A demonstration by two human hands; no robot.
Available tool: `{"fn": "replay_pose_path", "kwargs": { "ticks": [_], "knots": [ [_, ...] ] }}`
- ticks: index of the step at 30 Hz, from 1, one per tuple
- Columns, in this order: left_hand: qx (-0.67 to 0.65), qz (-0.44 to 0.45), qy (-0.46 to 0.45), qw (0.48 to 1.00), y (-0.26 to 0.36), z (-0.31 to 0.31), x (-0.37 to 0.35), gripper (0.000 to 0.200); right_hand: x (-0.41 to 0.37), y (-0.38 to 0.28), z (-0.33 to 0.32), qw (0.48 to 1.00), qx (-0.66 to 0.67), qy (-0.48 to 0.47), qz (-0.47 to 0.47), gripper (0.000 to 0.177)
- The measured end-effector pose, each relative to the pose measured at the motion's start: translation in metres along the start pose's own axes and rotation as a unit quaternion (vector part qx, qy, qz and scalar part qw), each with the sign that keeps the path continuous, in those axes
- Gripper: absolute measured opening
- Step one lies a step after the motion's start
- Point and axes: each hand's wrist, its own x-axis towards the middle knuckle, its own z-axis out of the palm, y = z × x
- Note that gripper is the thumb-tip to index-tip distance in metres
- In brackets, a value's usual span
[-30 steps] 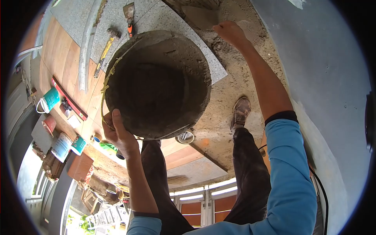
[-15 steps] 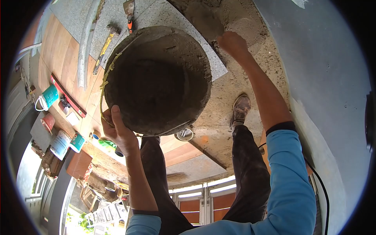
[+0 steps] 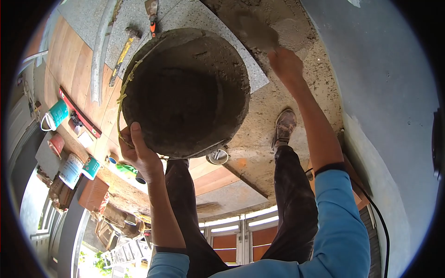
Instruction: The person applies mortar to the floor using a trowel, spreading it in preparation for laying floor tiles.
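Note:
My left hand (image 3: 141,155) grips the near-left rim of a large mortar-caked bucket (image 3: 235,92), its thumb over the edge. The bucket tips its mouth up toward me; grey mortar coats its wall and the inside is dark. A yellowish strip (image 3: 122,98) runs along the left rim. To the right, my right hand (image 3: 286,67) is closed around the handle of a trowel (image 3: 257,32). The trowel's blade is smeared grey and lies over wet mortar (image 3: 296,34) spread on the floor beside a speckled tile (image 3: 222,28).
A hammer (image 3: 124,55) and a scraper (image 3: 152,21) lie on tiles beyond the bucket. At left are a red level (image 3: 79,112), a teal pail (image 3: 58,113) and several other containers. A grey wall (image 3: 380,83) rises on the right, with a black cable (image 3: 382,217) near it.
My right hand has drawn the trowel back toward me and slightly right, over the mortar. The bucket and my left hand have barely shifted.

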Motion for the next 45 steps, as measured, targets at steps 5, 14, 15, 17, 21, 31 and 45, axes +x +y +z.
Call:
{"fn": "replay_pose_path", "kwargs": {
  "ticks": [5, 14, 15, 17, 21, 31, 45],
  "knots": [
    [0.001, 0.002, -0.003, 1.0, -0.004, -0.004, 0.003, 0.024, 0.023, -0.023, 0.017, 0.998, -0.035, -0.04, -0.04, 0.041],
    [0.004, -0.008, 0.02, 1.0, -0.003, -0.003, 0.002, 0.025, -0.026, 0.151, 0.074, 0.998, -0.03, -0.023, -0.043, 0.039],
    [0.006, -0.008, 0.023, 1.0, -0.003, -0.002, 0.002, 0.026, -0.032, 0.156, 0.07, 0.997, -0.03, 0.0, -0.072, 0.04],
    [0.007, -0.005, 0.019, 1.0, -0.005, -0.002, 0.003, 0.026, -0.031, 0.165, 0.061, 0.998, 0.058, 0.022, -0.028, 0.038],
    [-0.016, -0.011, 0.016, 1.0, 0.002, 0.004, -0.001, 0.026, -0.004, 0.139, 0.033, 0.992, 0.071, 0.094, -0.052, 0.035],
    [-0.016, -0.023, 0.027, 0.999, -0.001, 0.002, -0.001, 0.023, -0.018, 0.158, 0.066, 0.988, -0.009, 0.119, -0.099, 0.032],
    [-0.021, -0.012, 0.017, 1.0, -0.004, -0.001, 0.002, 0.024, -0.048, 0.185, 0.069, 0.988, -0.007, 0.145, -0.05, 0.028]
  ]
}}
